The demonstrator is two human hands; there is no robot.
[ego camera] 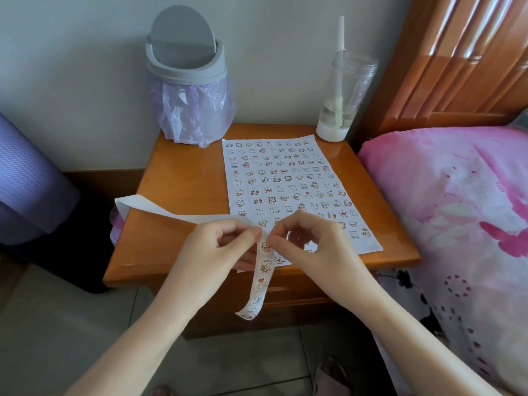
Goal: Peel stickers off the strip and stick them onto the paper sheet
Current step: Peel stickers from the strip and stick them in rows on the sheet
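Note:
A white paper sheet (pixel 294 178) covered with several rows of small cartoon stickers lies on the wooden nightstand (pixel 177 184). A long white sticker strip (pixel 264 277) hangs down over the table's front edge; its bare part (pixel 160 208) runs back to the left. My left hand (pixel 217 247) pinches the strip at its bend between thumb and fingers. My right hand (pixel 308 244) pinches at the strip's top sticker right beside the left fingertips, fingers curled. Whether a sticker has come free is hidden by the fingertips.
A grey swing-lid bin (pixel 185 61) with a purple bag stands at the table's back left. A clear cup (pixel 343 98) with a straw stands at the back right. A bed with pink bedding (pixel 457 210) lies to the right, a purple rolled mat (pixel 25 178) to the left.

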